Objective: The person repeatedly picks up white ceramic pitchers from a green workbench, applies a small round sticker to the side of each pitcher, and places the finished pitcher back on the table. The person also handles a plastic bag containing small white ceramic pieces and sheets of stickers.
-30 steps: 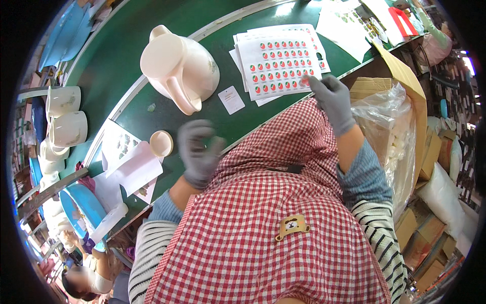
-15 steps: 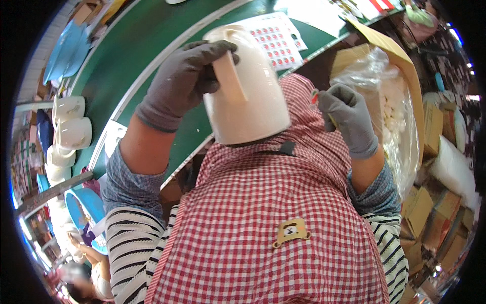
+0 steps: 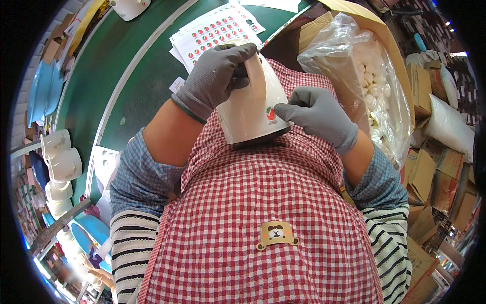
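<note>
A cream-white kettle [image 3: 242, 117] with a dark base is tilted in front of my apron. My gloved left hand [image 3: 215, 75] is closed round the top of its pale handle [image 3: 257, 81]. A small red and green sticker [image 3: 271, 113] lies against the kettle's lower side, right of the handle. My gloved right hand [image 3: 320, 117] has its fingers curled in, with the thumb and fingertip at the sticker's right edge. Sheets of the same stickers [image 3: 217, 31] rest on the green work surface beyond the kettle.
At the right stands an open cardboard box [image 3: 400, 66] lined with clear plastic, holding small white parts [image 3: 377, 101]. More white kettle-like vessels [image 3: 66, 164] line the left side. Another white vessel [image 3: 129, 7] stands at the far edge, and a person's arm [image 3: 104, 277] shows at lower left.
My right hand has moved left to the kettle, bringing the sticker against its side. The kettle has turned slightly in my left hand. The view has shifted.
</note>
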`<state>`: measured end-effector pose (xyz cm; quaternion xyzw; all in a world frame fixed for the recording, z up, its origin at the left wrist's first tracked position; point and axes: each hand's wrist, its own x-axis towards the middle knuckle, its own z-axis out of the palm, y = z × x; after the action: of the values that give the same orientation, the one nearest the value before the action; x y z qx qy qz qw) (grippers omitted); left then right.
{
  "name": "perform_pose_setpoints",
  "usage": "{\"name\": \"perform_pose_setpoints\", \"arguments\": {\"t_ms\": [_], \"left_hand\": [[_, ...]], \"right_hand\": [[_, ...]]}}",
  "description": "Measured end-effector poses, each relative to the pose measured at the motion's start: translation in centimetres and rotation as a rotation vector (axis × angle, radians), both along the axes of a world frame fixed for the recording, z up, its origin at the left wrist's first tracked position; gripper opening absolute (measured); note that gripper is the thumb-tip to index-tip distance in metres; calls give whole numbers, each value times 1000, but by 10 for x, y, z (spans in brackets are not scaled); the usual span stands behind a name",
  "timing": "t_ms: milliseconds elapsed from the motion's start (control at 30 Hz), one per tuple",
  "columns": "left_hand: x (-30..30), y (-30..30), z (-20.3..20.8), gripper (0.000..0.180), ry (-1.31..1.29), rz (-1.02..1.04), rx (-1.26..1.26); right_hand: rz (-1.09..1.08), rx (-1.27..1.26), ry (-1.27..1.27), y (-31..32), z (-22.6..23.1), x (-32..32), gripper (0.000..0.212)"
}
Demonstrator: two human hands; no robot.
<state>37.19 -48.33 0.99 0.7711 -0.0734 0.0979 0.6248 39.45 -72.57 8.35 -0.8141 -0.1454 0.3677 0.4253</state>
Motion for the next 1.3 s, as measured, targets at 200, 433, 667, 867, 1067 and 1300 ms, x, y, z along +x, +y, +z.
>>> {"name": "perform_pose_setpoints", "arguments": {"t_ms": [200, 433, 667, 867, 1067, 1300], "left_hand": [[-6, -9, 20, 34, 359, 59, -399], [-10, -16, 31, 33, 358, 67, -341], [-9, -13, 29, 33, 393, 99, -359], [-8, -12, 41, 34, 561, 135, -562], [-25, 49, 6, 32, 375, 159, -513], [0, 140, 53, 29, 262, 426, -691]], "right_hand": [[120, -182, -182, 10, -1, 3, 39], [257, -336, -567, 15, 8, -6, 45], [329, -619, -691, 18, 7, 5, 58], [269, -333, -773, 22, -1, -3, 72], [329, -123, -662, 30, 21, 25, 94], [293, -213, -467, 151, -112, 140, 72]]}}
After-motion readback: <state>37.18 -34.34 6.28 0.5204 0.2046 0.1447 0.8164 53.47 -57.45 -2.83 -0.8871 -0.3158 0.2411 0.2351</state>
